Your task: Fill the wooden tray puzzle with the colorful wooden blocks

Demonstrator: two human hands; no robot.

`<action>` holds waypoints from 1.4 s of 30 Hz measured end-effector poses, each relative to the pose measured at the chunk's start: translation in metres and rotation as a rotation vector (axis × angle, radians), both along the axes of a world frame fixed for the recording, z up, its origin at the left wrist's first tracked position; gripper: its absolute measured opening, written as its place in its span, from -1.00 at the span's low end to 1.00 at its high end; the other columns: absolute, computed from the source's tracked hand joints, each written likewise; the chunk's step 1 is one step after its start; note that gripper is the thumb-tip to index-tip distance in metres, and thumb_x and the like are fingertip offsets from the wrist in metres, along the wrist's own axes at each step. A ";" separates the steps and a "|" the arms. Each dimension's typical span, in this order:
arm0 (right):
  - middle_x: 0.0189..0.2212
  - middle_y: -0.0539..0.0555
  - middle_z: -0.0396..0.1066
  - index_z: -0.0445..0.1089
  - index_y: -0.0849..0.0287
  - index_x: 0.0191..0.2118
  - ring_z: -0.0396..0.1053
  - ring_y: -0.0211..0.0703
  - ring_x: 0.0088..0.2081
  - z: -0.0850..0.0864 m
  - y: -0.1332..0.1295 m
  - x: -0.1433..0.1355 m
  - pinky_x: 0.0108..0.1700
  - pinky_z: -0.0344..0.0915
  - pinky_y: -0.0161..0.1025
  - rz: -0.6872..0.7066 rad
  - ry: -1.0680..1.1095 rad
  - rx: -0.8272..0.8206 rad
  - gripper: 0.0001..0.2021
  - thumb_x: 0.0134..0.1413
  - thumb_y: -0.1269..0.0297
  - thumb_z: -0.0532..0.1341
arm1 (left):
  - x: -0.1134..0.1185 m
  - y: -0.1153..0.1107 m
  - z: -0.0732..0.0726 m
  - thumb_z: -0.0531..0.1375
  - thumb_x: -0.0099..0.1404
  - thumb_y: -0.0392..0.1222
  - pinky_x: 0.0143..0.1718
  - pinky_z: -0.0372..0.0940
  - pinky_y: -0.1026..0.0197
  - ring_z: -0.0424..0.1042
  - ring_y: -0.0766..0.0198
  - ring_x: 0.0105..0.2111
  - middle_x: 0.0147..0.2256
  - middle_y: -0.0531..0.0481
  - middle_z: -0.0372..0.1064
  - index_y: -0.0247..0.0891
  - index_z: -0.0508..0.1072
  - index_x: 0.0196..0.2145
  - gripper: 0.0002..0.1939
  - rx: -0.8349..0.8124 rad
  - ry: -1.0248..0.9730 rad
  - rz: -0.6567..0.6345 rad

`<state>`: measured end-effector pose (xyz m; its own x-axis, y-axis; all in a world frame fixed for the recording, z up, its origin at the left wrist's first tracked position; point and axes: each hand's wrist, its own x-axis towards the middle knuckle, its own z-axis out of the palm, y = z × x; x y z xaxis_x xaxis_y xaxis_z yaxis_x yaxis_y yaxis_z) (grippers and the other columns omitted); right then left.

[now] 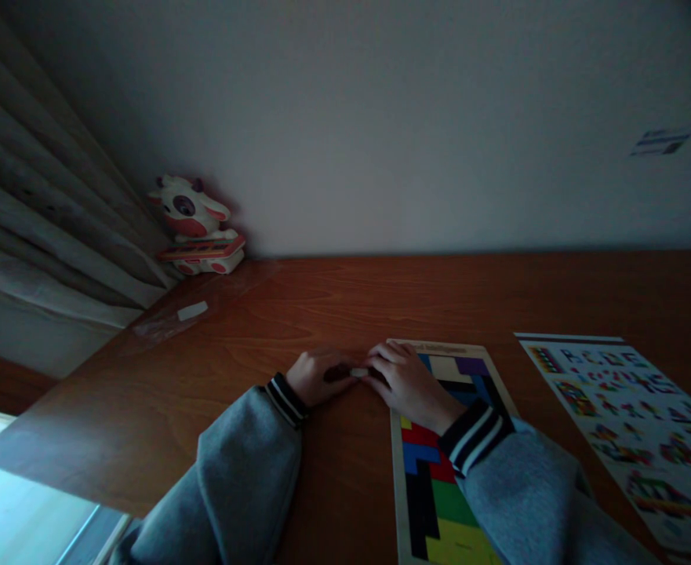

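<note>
A small pale piece [359,372] is pinched between the fingertips of both hands, just left of the puzzle board's upper part. My left hand [320,377] holds its left end, fingers curled, over the brown table. On the other end are the fingers of my right hand [407,383], which reaches across the board. The wooden-framed puzzle board [400,502] carries flat coloured blocks in red, blue, green, yellow, purple and black. My right hand and sleeve hide part of it.
A printed sheet [633,424] with colourful figures lies right of the board. A cow toy [195,224] stands at the back left by the curtain [45,188]. Clear plastic with a white label [193,311] lies near the table's left edge. The wall rises behind.
</note>
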<state>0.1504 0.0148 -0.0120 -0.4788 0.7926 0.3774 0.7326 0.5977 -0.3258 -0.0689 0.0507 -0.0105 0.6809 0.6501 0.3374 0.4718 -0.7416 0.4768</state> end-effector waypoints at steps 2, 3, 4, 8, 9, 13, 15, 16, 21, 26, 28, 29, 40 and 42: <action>-0.17 0.09 0.43 0.45 0.12 -0.15 0.34 -0.06 -0.09 0.001 0.000 0.001 0.02 0.22 -0.03 0.001 -0.007 0.005 -0.87 0.17 0.30 0.26 | 0.001 -0.001 0.001 0.23 0.31 -0.10 -0.27 0.41 0.25 0.52 0.27 -0.33 -0.29 -0.03 0.55 -0.23 0.52 -0.11 -0.76 0.008 0.001 0.003; -0.17 0.09 0.43 0.45 0.12 -0.15 0.34 -0.05 -0.08 0.001 0.000 0.002 0.01 0.22 -0.03 0.002 -0.005 0.003 -0.86 0.16 0.28 0.26 | 0.001 -0.001 0.002 0.23 0.31 -0.10 -0.27 0.41 0.26 0.52 0.27 -0.34 -0.30 -0.03 0.55 -0.23 0.53 -0.12 -0.76 0.013 0.000 0.008; -0.17 0.09 0.42 0.45 0.12 -0.15 0.33 -0.05 -0.08 0.002 -0.001 0.002 0.00 0.21 -0.03 0.000 -0.001 0.001 -0.84 0.16 0.24 0.27 | 0.001 -0.001 0.002 0.23 0.31 -0.10 -0.29 0.41 0.27 0.51 0.28 -0.35 -0.31 -0.02 0.54 -0.23 0.53 -0.12 -0.77 0.017 -0.001 0.010; -0.19 0.10 0.41 0.42 0.14 -0.25 0.31 -0.01 -0.12 0.009 -0.003 0.005 -0.03 0.17 -0.01 -0.047 -0.036 0.013 -0.87 0.06 0.25 0.27 | 0.000 0.000 0.000 0.23 0.30 -0.09 -0.35 0.39 0.30 0.50 0.30 -0.41 -0.35 -0.02 0.53 -0.25 0.54 -0.16 -0.77 0.037 0.001 0.023; -0.20 0.10 0.41 0.41 0.15 -0.29 0.30 0.00 -0.13 0.011 -0.003 0.005 -0.04 0.16 0.00 -0.066 -0.058 0.021 -0.90 0.03 0.29 0.26 | 0.000 0.000 0.000 0.23 0.30 -0.08 -0.36 0.39 0.30 0.49 0.30 -0.41 -0.36 -0.02 0.53 -0.26 0.54 -0.17 -0.77 0.042 0.003 0.028; -0.22 0.10 0.39 0.40 0.14 -0.36 0.28 0.02 -0.13 0.015 -0.004 0.006 -0.05 0.12 0.01 -0.098 -0.094 0.035 -0.94 -0.04 0.39 0.22 | -0.001 0.001 0.000 0.21 0.32 -0.03 -0.37 0.38 0.31 0.49 0.31 -0.43 -0.39 0.00 0.53 -0.24 0.55 -0.20 -0.75 0.042 0.018 0.032; -0.21 0.09 0.39 0.42 0.13 -0.35 0.28 -0.01 -0.12 0.014 -0.004 0.006 -0.04 0.12 -0.01 -0.065 -0.075 0.024 -0.92 -0.02 0.40 0.21 | -0.001 0.001 0.001 0.20 0.32 -0.02 -0.37 0.38 0.32 0.49 0.31 -0.42 -0.39 0.00 0.54 -0.24 0.55 -0.19 -0.74 0.035 0.019 0.024; -0.21 0.08 0.39 0.42 0.12 -0.34 0.28 -0.02 -0.12 0.014 -0.004 0.006 -0.03 0.13 -0.02 -0.044 -0.063 0.017 -0.91 -0.01 0.41 0.21 | -0.001 0.001 0.001 0.20 0.33 -0.01 -0.37 0.38 0.32 0.49 0.31 -0.42 -0.39 0.00 0.54 -0.24 0.55 -0.19 -0.74 0.034 0.017 0.021; -0.18 0.08 0.41 0.44 0.13 -0.32 0.29 -0.04 -0.10 0.011 -0.003 0.007 0.00 0.13 -0.03 -0.009 -0.022 0.007 -0.89 0.02 0.43 0.21 | -0.002 0.002 0.000 0.19 0.35 -0.01 -0.35 0.39 0.31 0.51 0.31 -0.42 -0.35 0.00 0.57 -0.22 0.57 -0.17 -0.73 0.022 0.005 0.009; -0.21 0.10 0.43 0.41 0.15 -0.24 0.30 -0.02 -0.12 0.009 -0.003 0.007 -0.01 0.17 -0.02 -0.023 0.019 -0.008 -0.85 0.01 0.34 0.26 | -0.002 0.002 0.001 0.21 0.34 -0.03 -0.33 0.40 0.30 0.53 0.29 -0.38 -0.31 -0.01 0.57 -0.23 0.56 -0.14 -0.73 -0.022 0.011 0.001; -0.18 0.11 0.43 0.40 0.16 -0.15 0.30 0.00 -0.10 0.007 -0.002 0.007 0.00 0.18 -0.01 -0.004 0.023 -0.005 -0.78 0.06 0.26 0.28 | -0.001 0.002 0.002 0.21 0.33 -0.02 -0.32 0.40 0.30 0.52 0.30 -0.38 -0.32 -0.01 0.57 -0.22 0.56 -0.14 -0.73 -0.017 0.002 -0.004; -0.16 0.11 0.43 0.41 0.15 -0.13 0.31 0.00 -0.09 0.006 -0.002 0.007 0.01 0.18 0.00 0.009 0.020 -0.003 -0.78 0.09 0.23 0.27 | -0.001 0.001 0.002 0.21 0.33 -0.02 -0.31 0.40 0.30 0.52 0.30 -0.38 -0.32 -0.01 0.57 -0.22 0.56 -0.14 -0.73 -0.011 -0.005 -0.008; -0.16 0.08 0.46 0.49 0.15 -0.17 0.33 -0.04 -0.08 0.005 0.000 0.003 0.02 0.21 0.00 0.042 -0.058 0.043 -0.87 0.18 0.27 0.26 | 0.000 0.001 -0.001 0.21 0.32 -0.11 -0.26 0.44 0.28 0.54 0.28 -0.34 -0.29 -0.06 0.57 -0.27 0.55 -0.17 -0.78 0.042 -0.030 -0.072; -0.16 0.09 0.46 0.49 0.16 -0.16 0.32 -0.04 -0.09 0.005 -0.001 0.002 0.01 0.22 -0.01 0.050 -0.076 0.071 -0.86 0.18 0.28 0.26 | 0.000 0.001 -0.002 0.21 0.31 -0.13 -0.24 0.44 0.28 0.55 0.29 -0.33 -0.28 -0.06 0.58 -0.27 0.56 -0.17 -0.78 0.055 -0.044 -0.085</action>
<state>0.1522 0.0141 -0.0070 -0.5466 0.7398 0.3924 0.7223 0.6536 -0.2260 -0.0690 0.0518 -0.0130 0.7166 0.5701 0.4019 0.3850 -0.8037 0.4537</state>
